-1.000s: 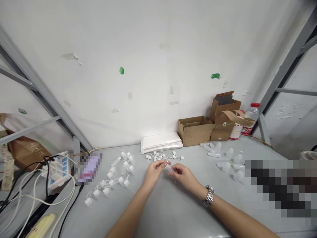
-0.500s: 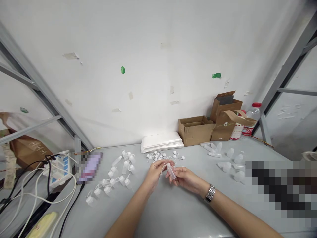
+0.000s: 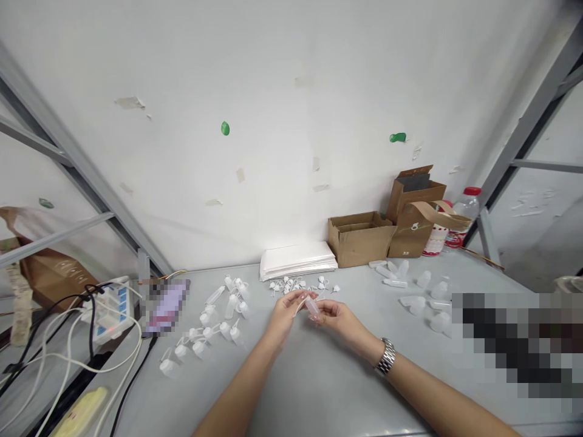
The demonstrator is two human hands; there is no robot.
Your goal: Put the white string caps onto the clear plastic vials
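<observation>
At the middle of the grey table (image 3: 319, 382), a small translucent bottle (image 3: 313, 307) is held between both hands. The fingers of my left hand (image 3: 288, 311) are closed at its upper end, where a thin white strap shows. My right hand (image 3: 332, 315) pinches the lower part of the bottle. Small white caps (image 3: 291, 284) lie just behind the hands. Several capped bottles (image 3: 231, 306) stand or lie to the left, and several bottles without caps (image 3: 423, 279) are on the right.
A white stack (image 3: 298, 260) and an open cardboard box (image 3: 361, 240) sit by the wall, beside a brown bag (image 3: 410, 230) and a red-capped bottle (image 3: 469, 206). At the left are a phone (image 3: 166, 306), a power strip (image 3: 112, 312) and cables. Blurred patches cover the right edge.
The bottle has tilted and risen slightly, and my right hand's fingers have shifted around its lower end. My left hand has barely moved.
</observation>
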